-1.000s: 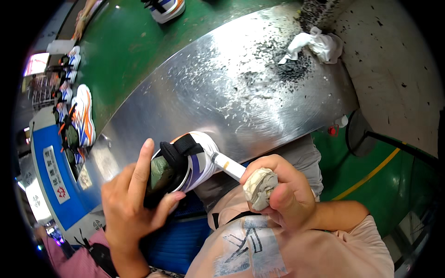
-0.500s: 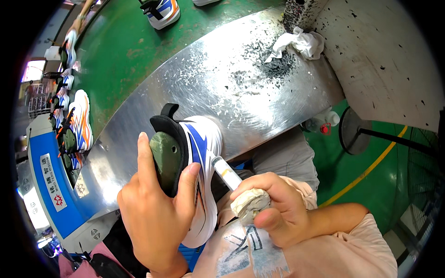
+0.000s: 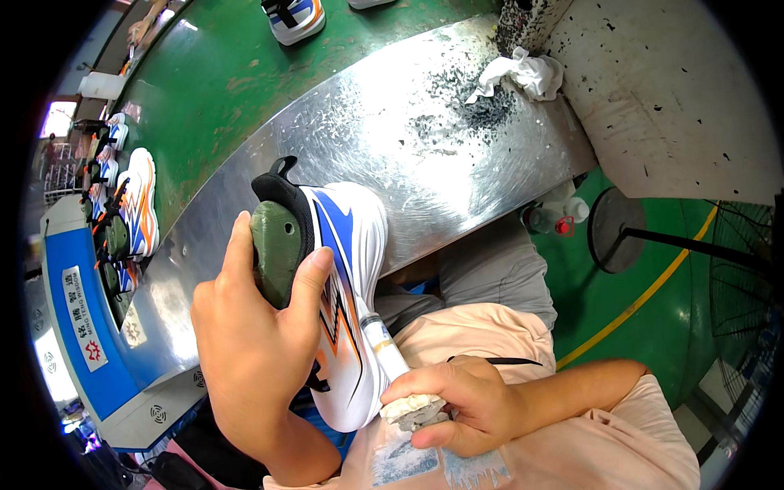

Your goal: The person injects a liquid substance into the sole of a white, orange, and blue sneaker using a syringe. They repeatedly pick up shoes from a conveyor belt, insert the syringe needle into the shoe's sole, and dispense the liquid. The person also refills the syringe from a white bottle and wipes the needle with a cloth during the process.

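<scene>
A white running shoe (image 3: 339, 224) with blue and orange markings is tilted in front of me, its black-lined collar away from me and its toe toward my body. A dark green shoe last (image 3: 275, 255) fills the shoe's opening. My left hand (image 3: 253, 343) is closed round the last and collar, thumb on one side and index finger on the other. In my right hand (image 3: 469, 400) is a clear syringe (image 3: 385, 347) with a little yellowish content. Its nozzle end meets the shoe's side near the sole line. A crusty, off-white lump (image 3: 414, 410) covers its rear end.
A scratched metal ledge (image 3: 327, 122) lies beyond the shoe, with a crumpled white cloth (image 3: 535, 73) and black residue near a pale panel (image 3: 678, 98). Past it runs a green belt (image 3: 212, 90) carrying other shoes (image 3: 139, 204). Bottles (image 3: 563, 216) and a round black base (image 3: 616, 229) are at right.
The syringe and my right hand have moved toward me and left, the nozzle now farther along the shoe toward its toe. The shoe has shifted slightly left and away.
</scene>
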### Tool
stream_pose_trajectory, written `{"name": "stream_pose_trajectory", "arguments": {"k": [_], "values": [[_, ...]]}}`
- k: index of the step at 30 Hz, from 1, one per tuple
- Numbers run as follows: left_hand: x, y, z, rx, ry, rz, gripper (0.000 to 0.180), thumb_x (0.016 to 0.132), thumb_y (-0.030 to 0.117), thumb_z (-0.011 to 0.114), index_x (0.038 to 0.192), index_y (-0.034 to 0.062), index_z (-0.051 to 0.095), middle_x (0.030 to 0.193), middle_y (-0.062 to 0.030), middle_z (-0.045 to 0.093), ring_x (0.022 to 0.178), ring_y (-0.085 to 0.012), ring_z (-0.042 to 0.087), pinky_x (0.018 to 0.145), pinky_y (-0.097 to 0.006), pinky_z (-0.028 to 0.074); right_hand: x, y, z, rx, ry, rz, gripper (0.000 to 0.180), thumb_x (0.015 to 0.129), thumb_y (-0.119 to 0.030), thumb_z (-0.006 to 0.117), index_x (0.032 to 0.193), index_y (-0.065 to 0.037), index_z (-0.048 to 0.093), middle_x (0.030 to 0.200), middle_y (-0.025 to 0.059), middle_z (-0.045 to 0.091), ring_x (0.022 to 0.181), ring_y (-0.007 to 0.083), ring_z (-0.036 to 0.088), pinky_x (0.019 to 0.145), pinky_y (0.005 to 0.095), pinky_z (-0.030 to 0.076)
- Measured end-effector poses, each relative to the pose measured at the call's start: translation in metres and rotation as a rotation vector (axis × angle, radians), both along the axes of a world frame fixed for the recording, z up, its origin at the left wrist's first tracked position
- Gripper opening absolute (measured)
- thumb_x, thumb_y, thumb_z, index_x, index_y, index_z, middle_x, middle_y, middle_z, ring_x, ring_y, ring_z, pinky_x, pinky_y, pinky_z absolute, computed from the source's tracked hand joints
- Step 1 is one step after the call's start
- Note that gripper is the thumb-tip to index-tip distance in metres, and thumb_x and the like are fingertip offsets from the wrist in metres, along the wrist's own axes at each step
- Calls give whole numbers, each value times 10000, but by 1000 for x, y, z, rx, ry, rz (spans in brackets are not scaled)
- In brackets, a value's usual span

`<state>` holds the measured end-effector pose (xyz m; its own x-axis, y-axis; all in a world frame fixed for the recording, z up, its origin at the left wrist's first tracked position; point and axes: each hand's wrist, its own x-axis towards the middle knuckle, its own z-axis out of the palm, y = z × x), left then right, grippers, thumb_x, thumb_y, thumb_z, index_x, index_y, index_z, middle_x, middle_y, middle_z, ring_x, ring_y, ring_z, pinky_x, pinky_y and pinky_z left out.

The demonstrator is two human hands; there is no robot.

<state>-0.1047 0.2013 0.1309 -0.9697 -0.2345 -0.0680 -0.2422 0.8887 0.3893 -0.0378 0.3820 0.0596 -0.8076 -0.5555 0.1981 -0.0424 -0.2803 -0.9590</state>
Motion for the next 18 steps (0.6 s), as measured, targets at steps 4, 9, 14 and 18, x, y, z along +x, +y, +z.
{"name": "stream_pose_trajectory", "arguments": {"k": [4,9,14,18], "values": [[3,-16,8,147,-36,60,394,820,230,723,1060,-62,612,632,-160,636,561,-215,641,544,-339,476,-12,9,12,-25,-14,31,494,882,-276,705,1237,-16,483,1027,131,641,763,184,661,629,282,518],[-5,-86,-11,506,-186,35,358,857,229,692,1084,-43,641,771,-43,673,653,-63,575,603,-234,479,-81,19,6,-143,3,-397,478,955,-337,603,1247,4,440,906,38,565,703,105,527,594,214,424],[-3,-114,-19,634,-145,24,375,873,217,675,1118,-63,622,822,-22,665,696,-51,573,633,-218,477,-138,22,-33,214,127,-565,345,978,-258,584,1210,-16,502,910,-7,560,785,54,475,683,208,425],[-4,-125,-6,566,-82,-20,479,812,169,700,1216,-59,582,848,-36,673,714,-66,583,669,-222,483,-131,23,-40,319,81,-469,345,951,-234,621,1209,-36,504,879,13,583,752,60,500,661,220,439]]}}
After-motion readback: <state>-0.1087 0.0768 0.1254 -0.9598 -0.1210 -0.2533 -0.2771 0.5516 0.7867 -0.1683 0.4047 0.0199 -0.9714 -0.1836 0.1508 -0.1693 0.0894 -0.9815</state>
